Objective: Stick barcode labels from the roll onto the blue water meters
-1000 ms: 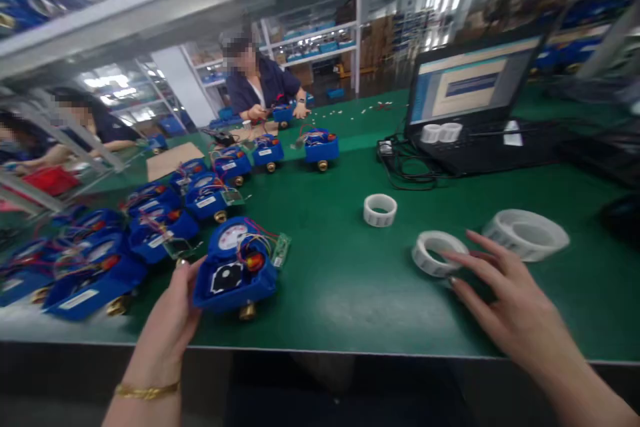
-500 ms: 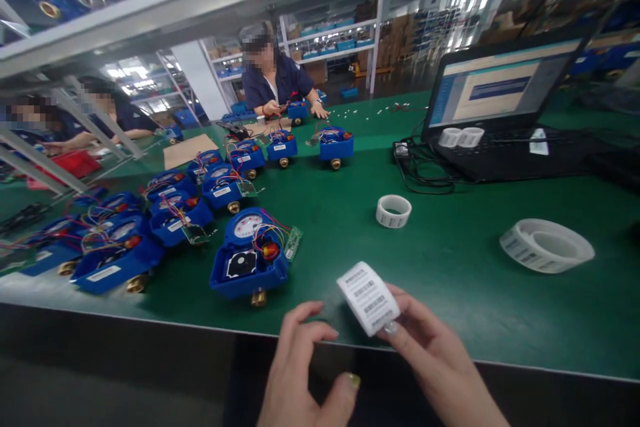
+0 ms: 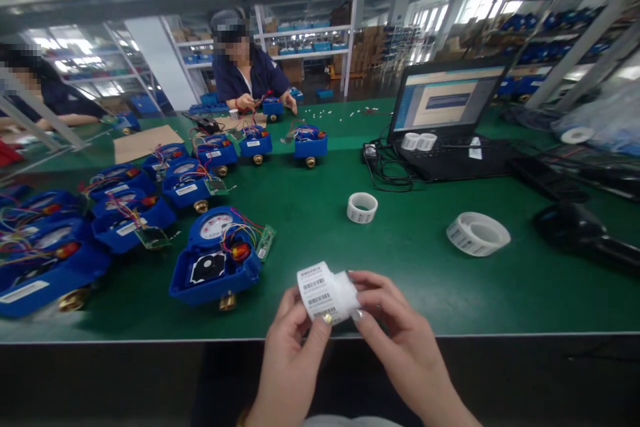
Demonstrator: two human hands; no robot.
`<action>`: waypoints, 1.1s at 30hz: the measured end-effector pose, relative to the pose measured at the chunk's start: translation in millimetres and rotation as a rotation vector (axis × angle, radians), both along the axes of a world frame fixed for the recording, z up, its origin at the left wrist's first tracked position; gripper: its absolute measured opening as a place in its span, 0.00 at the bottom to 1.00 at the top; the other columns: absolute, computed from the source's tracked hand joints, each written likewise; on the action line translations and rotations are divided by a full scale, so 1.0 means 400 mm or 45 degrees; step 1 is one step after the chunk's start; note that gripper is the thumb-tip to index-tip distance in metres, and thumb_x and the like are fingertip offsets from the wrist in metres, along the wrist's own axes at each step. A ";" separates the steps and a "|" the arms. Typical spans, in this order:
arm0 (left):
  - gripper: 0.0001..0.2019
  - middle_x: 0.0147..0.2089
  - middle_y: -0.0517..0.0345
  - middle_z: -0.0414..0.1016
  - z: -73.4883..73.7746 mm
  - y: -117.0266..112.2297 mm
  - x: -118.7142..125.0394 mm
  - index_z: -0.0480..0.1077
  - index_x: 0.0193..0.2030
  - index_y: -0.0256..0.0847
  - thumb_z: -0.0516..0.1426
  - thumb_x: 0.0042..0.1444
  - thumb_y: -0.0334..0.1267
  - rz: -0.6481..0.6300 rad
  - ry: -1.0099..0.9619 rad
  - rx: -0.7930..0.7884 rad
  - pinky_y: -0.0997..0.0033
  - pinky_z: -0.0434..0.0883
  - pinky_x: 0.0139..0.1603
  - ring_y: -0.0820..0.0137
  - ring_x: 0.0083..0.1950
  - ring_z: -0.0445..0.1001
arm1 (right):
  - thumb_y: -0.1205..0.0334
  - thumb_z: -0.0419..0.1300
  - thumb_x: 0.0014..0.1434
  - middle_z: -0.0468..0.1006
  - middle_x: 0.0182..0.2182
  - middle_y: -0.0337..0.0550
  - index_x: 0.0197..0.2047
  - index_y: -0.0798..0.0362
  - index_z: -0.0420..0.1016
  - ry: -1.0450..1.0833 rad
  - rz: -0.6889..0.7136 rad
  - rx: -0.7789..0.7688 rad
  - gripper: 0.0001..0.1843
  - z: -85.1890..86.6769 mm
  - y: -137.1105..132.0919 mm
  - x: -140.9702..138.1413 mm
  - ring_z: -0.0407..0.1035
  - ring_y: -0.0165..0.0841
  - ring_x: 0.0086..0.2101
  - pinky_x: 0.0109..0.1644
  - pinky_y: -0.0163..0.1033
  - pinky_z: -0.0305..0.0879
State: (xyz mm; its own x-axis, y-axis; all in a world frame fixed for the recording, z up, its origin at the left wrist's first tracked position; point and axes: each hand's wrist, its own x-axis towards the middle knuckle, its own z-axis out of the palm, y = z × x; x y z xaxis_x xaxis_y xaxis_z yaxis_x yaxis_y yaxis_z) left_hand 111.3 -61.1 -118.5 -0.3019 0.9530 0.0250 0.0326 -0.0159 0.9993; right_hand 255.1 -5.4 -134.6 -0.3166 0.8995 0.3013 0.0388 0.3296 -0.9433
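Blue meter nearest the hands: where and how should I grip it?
I'd take the blue meter by its housing's left end, coming from the left with the left hand once it lets go of the label roll. That side looks bare, while wires and the green circuit board crowd the right, and a brass fitting juts out in front.

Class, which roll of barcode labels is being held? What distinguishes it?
The barcode roll between the left hand and right hand; no hand touches the others, such as the two rolls on the green tabletop.

Nearest meter [image 3: 215, 267] left of held label roll [image 3: 315, 290], laptop [image 3: 453, 120] behind right
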 end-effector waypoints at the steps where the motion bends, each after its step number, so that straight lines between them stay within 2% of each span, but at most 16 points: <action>1: 0.11 0.53 0.51 0.66 -0.002 -0.001 -0.003 0.75 0.44 0.43 0.57 0.56 0.40 0.011 0.017 -0.002 0.72 0.66 0.56 0.63 0.58 0.66 | 0.62 0.60 0.56 0.72 0.45 0.48 0.32 0.49 0.76 -0.014 -0.009 0.012 0.04 0.003 0.004 -0.002 0.69 0.38 0.46 0.43 0.36 0.70; 3: 0.12 0.54 0.51 0.67 -0.005 -0.004 -0.006 0.74 0.45 0.42 0.57 0.55 0.40 0.040 -0.006 -0.002 0.71 0.66 0.56 0.63 0.58 0.66 | 0.61 0.60 0.57 0.73 0.43 0.48 0.30 0.50 0.77 -0.028 -0.024 0.015 0.06 0.005 0.008 -0.005 0.69 0.39 0.45 0.42 0.37 0.71; 8: 0.17 0.49 0.51 0.72 -0.005 -0.004 -0.001 0.69 0.50 0.41 0.59 0.53 0.40 0.108 -0.276 -0.030 0.69 0.70 0.52 0.64 0.52 0.72 | 0.59 0.59 0.58 0.73 0.42 0.49 0.30 0.50 0.76 0.021 -0.045 -0.006 0.07 0.002 0.011 -0.007 0.69 0.40 0.44 0.39 0.37 0.71; 15: 0.15 0.52 0.51 0.68 -0.001 -0.003 0.000 0.71 0.48 0.41 0.59 0.53 0.39 0.116 -0.180 0.009 0.71 0.70 0.52 0.63 0.54 0.69 | 0.59 0.59 0.57 0.74 0.42 0.50 0.30 0.50 0.76 0.054 -0.067 -0.017 0.07 0.003 0.005 -0.005 0.70 0.39 0.43 0.39 0.37 0.72; 20: 0.14 0.52 0.51 0.67 0.000 -0.008 -0.003 0.74 0.46 0.42 0.59 0.54 0.40 0.095 -0.122 0.008 0.73 0.70 0.52 0.64 0.55 0.69 | 0.62 0.62 0.55 0.73 0.43 0.48 0.30 0.49 0.76 0.010 -0.058 -0.005 0.03 0.004 0.002 -0.007 0.69 0.39 0.44 0.37 0.35 0.71; 30: 0.13 0.52 0.47 0.69 0.011 -0.011 -0.006 0.76 0.43 0.42 0.60 0.51 0.42 0.162 -0.130 0.032 0.65 0.72 0.52 0.58 0.54 0.70 | 0.59 0.60 0.57 0.72 0.43 0.49 0.30 0.50 0.76 -0.004 -0.090 0.007 0.07 0.003 0.004 0.000 0.69 0.39 0.45 0.39 0.36 0.71; 33: 0.14 0.53 0.47 0.69 0.009 -0.013 -0.006 0.76 0.44 0.42 0.60 0.51 0.42 0.160 -0.127 0.031 0.66 0.71 0.52 0.59 0.54 0.70 | 0.59 0.60 0.56 0.72 0.43 0.49 0.30 0.50 0.76 -0.023 -0.090 0.032 0.06 0.009 0.001 -0.003 0.69 0.39 0.45 0.38 0.36 0.71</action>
